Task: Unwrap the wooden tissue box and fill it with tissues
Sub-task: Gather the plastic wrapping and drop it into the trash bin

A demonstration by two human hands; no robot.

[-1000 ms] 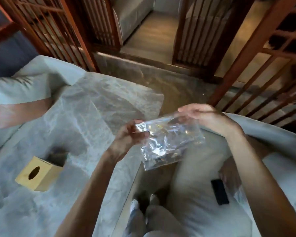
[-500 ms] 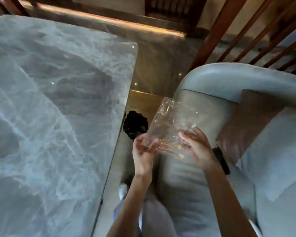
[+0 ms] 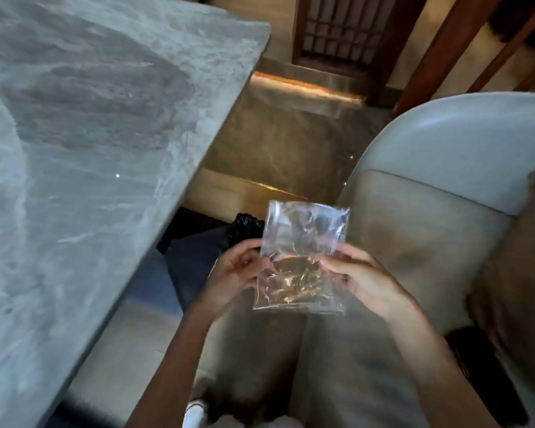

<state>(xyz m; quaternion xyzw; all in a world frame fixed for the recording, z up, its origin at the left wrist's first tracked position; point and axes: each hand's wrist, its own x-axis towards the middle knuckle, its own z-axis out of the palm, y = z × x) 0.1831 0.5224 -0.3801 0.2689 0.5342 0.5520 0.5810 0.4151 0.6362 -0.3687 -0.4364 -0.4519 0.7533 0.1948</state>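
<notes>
Wrapper [image 3: 303,242], clear and empty, is pinched by its side edges in left hand [image 3: 235,273] and right hand [image 3: 368,279], held between them. Box is not in view; unwrapping is judged done. Next, wrapper is likely to be discarded, perhaps into black bag [image 3: 248,223] just beyond left hand.

Marble table [image 3: 90,134] left — black bag [image 3: 247,223] beside it; grey sofa [image 3: 445,143] right.

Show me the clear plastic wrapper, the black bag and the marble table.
clear plastic wrapper [image 3: 306,230], head view, upper panel.
black bag [image 3: 247,224], head view, crumpled top.
marble table [image 3: 105,149], head view, bare surface.
</notes>
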